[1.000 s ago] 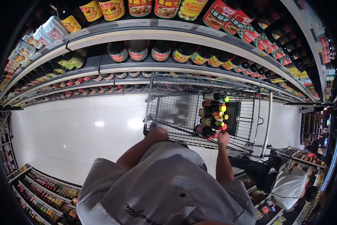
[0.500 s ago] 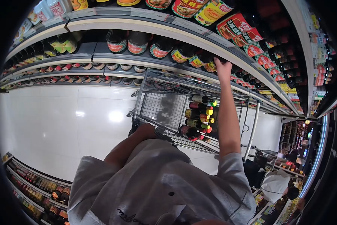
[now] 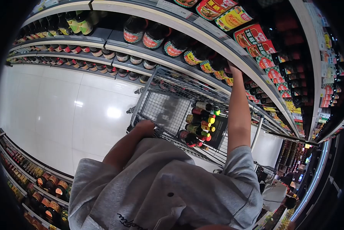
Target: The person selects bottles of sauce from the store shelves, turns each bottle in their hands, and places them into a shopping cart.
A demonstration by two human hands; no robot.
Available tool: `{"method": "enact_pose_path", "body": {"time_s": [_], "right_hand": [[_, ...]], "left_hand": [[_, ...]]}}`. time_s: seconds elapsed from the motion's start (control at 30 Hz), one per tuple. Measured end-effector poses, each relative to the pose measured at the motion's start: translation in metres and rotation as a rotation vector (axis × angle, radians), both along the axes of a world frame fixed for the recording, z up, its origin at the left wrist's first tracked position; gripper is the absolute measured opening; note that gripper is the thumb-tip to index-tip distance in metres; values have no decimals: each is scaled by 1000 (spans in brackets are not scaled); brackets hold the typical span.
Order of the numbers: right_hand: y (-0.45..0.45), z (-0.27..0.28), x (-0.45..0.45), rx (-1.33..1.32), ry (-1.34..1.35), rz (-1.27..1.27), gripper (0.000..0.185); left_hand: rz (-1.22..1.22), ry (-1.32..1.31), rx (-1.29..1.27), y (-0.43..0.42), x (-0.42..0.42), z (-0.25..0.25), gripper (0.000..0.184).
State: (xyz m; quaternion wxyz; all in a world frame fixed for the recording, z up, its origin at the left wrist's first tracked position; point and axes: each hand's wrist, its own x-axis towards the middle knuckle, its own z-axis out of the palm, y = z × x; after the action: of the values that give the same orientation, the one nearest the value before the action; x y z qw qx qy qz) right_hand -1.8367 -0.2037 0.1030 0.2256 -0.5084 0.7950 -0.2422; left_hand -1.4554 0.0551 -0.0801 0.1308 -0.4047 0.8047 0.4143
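My left hand (image 3: 145, 128) is closed on the near rim of the metal shopping cart (image 3: 162, 132), at its left end. Several dark bottles with yellow, green and red caps lie in the cart, among them a bottle (image 3: 188, 138) nearest me. My right arm reaches over the cart to the shelf, where my right hand (image 3: 234, 69) is at the dark bottles with yellow labels (image 3: 207, 66). The shelf edge and the bottles partly hide its fingers, and what they hold cannot be made out.
Shelves of bottles (image 3: 153, 36) curve along the far side, with an upper shelf edge (image 3: 202, 28) above my right hand. More shelves (image 3: 45, 180) stand at lower left. A person in a light top (image 3: 274, 196) is at lower right. White floor tiles (image 3: 57, 103) lie left of the cart.
My right hand has left the cart's bottles and reached up to the shelf, then a little farther in among its bottles. My left hand stays on the cart. The view has shifted and tilted.
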Motion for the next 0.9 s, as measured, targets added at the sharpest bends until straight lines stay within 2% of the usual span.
{"method": "enact_pose_path", "body": {"time_s": [0.1, 0.17, 0.23, 0.27, 0.37, 0.43, 0.47, 0.6, 0.67, 0.7, 0.77, 0.83, 0.9], "right_hand": [[7, 1, 2, -40, 147, 70, 49], [13, 2, 6, -81, 73, 47, 51], [23, 15, 21, 98, -155, -119, 53], [27, 16, 27, 94, -157, -125, 53], [39, 11, 36, -72, -286, -210, 55], [43, 1, 41, -218, -458, -290, 48], [45, -1, 42, -281, -435, -310, 42], [60, -3, 45, -261, -537, -390, 36], [70, -3, 48, -364, -534, -477, 29], [77, 0, 50, -368, -537, -481, 29], [93, 8, 51, -537, -566, -423, 29], [115, 24, 59, -546, -583, -434, 28], [141, 38, 63, -544, -628, -393, 28]], "left_hand": [[9, -22, 40, -1, -1, -2, 26], [10, -21, 46, -2, -2, -2, 26], [4, -23, 52, -3, -2, 1, 25], [8, -37, 65, -4, -2, 4, 26], [12, -39, 64, -2, -2, 5, 27], [26, -26, 46, -3, -3, 2, 27], [27, -38, 65, -3, -3, -1, 28], [28, -29, 66, -1, -4, -14, 30], [11, -41, 71, -1, -6, -19, 30], [-4, -52, 82, -3, -6, -17, 30], [0, -49, 88, -2, -6, -12, 29], [-4, -48, 94, -4, -6, -13, 30], [131, 3, 88, -6, -9, -30, 31]]}}
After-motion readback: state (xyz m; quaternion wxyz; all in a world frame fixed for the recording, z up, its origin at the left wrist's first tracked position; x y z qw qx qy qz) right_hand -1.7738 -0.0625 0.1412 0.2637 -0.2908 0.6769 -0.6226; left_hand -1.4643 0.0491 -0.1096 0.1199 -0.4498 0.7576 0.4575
